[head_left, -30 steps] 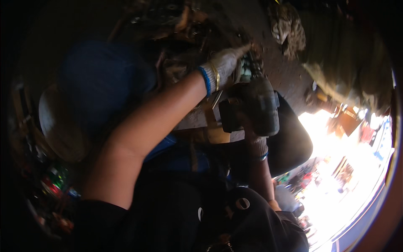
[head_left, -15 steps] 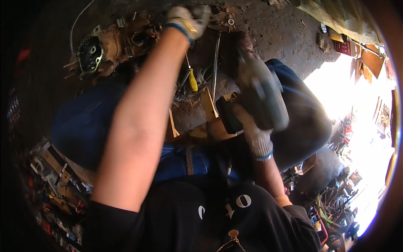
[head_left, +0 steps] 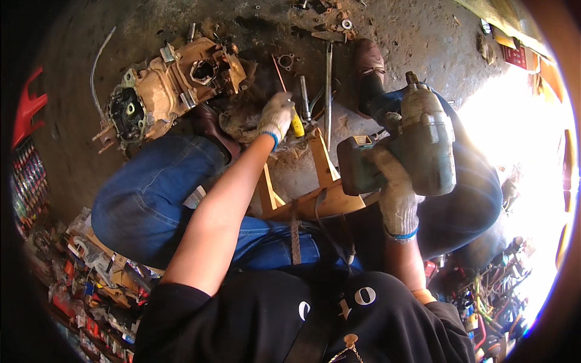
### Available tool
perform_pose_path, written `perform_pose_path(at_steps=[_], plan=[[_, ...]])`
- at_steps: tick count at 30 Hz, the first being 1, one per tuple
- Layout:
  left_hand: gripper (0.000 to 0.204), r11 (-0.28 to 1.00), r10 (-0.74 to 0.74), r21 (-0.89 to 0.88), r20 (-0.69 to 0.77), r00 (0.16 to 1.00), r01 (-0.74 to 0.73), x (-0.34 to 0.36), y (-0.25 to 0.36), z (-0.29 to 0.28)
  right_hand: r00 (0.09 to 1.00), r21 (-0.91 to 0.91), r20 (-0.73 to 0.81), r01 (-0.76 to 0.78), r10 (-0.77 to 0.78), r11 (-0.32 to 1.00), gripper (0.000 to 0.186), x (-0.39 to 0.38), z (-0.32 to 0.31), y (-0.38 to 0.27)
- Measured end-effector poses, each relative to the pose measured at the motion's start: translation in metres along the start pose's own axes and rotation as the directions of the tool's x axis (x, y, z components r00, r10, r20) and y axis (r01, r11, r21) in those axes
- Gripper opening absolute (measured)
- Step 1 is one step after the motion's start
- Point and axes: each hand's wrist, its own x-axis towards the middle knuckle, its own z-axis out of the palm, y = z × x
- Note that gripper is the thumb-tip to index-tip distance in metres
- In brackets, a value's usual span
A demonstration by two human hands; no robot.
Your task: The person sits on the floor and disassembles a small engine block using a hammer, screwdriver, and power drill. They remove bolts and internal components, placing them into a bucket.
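Note:
In my right hand (head_left: pixel 396 193), gloved, is a cordless impact wrench (head_left: pixel 426 142), its worn grey nose pointing away from me over my right thigh. The dark battery end (head_left: pixel 356 166) points left. My left hand (head_left: pixel 277 116), also gloved, is on a yellow-handled screwdriver (head_left: pixel 297 124) on the floor between my feet. Its fingers are curled over the middle, and their tips are hidden. The thin reddish shaft comes out beyond them. Just right of it stand a short metal socket bar (head_left: pixel 305 97) and a long metal bar (head_left: pixel 328 91).
An oily metal engine casing (head_left: pixel 160 91) lies at the far left, beside my left shoe. I sit on a low wooden stool (head_left: pixel 321 206). A washer (head_left: pixel 347 24) and small parts lie on the dirty floor ahead. Tools clutter (head_left: pixel 97 272) both sides behind me. A red plastic object (head_left: pixel 27 109) stands far left.
My left hand has come back toward me from the far floor and down onto the screwdriver. My right hand has moved the impact wrench to the right. The view has shifted slightly.

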Motion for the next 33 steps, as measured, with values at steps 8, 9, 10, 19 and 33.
perform_pose_path(at_steps=[8,9,10,19,33], plan=[[0.033,0.585,-0.037,0.776,-0.266,0.963,0.236,-0.036,-0.018,0.000,0.998,0.106,-0.060,-0.027,0.033,0.994,0.016,0.006,0.009,-0.006],[0.033,0.583,-0.006,0.782,-0.266,0.964,0.219,-0.034,-0.020,0.001,0.997,0.107,-0.060,-0.046,0.053,0.993,0.017,0.006,0.010,-0.006],[0.032,0.584,0.011,0.786,-0.257,0.966,0.202,-0.031,-0.023,0.000,0.996,0.111,-0.060,-0.064,0.071,0.992,0.018,0.006,0.010,-0.006],[0.039,0.605,-0.002,0.777,-0.218,0.976,0.175,-0.023,-0.022,-0.012,0.986,0.096,0.024,-0.165,0.164,0.982,0.030,0.007,-0.004,-0.001],[0.053,0.506,-0.122,0.859,-0.020,0.992,0.080,0.035,0.069,0.045,0.994,0.086,0.043,-0.107,0.104,0.991,0.030,0.010,0.003,0.009]])
